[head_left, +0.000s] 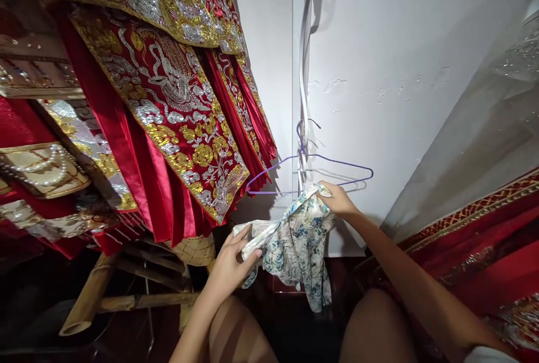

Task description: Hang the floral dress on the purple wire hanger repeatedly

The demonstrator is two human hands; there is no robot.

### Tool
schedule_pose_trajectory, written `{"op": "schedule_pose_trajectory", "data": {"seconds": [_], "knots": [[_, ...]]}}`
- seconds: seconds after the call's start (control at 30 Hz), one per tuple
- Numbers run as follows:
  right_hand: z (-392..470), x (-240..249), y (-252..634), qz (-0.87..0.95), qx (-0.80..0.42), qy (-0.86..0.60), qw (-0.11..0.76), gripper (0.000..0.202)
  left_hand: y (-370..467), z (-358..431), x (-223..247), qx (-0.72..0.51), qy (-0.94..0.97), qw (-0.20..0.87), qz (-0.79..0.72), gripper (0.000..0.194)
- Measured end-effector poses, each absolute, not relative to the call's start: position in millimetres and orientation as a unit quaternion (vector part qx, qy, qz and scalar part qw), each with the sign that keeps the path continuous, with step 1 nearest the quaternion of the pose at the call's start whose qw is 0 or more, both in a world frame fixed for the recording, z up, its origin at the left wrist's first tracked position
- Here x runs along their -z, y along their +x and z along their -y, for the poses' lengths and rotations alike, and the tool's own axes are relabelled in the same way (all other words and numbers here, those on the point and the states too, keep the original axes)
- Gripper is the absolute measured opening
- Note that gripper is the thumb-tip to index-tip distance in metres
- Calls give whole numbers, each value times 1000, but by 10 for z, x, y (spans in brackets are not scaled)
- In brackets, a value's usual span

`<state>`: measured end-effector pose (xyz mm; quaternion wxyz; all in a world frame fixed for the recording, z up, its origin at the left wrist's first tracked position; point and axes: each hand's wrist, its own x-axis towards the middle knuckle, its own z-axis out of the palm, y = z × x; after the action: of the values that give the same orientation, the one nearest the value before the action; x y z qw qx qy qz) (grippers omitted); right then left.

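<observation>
A white garment with a blue-green floral print hangs between my two hands, its lower part drooping toward the floor. My left hand is closed on its white edge at the left, thumb on the near side. At the upper right, my right hand pinches another part of the same edge. Just above the cloth, a purple wire hanger hangs bare by its hook from a white strap at the wall. My right fingers are close under the hanger's lower bar; whether they touch it I cannot tell.
Red costumes with gold and silver embroidery fill the left side. Below them stands a bamboo frame beside a woven basket. A pale wall lies ahead. Red fabric is at the right. My knees are below the garment.
</observation>
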<state>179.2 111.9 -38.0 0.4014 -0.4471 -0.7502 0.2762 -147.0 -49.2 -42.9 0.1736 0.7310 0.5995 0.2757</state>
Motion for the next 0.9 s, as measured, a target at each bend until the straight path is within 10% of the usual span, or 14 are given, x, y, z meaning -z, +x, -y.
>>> {"op": "schedule_pose_trajectory", "data": {"seconds": [0.63, 0.77, 0.9], "knots": [[-349, 149, 1886, 734, -298, -410, 452, 35, -810, -286, -451, -454, 741, 121, -479, 28], [-248, 165, 1841, 728, -322, -398, 457, 13, -642, -489, -494, -480, 731, 86, -477, 27], [-311, 87, 2136, 651, -275, -471, 528, 73, -710, -615, -451, -482, 720, 53, -496, 27]]}}
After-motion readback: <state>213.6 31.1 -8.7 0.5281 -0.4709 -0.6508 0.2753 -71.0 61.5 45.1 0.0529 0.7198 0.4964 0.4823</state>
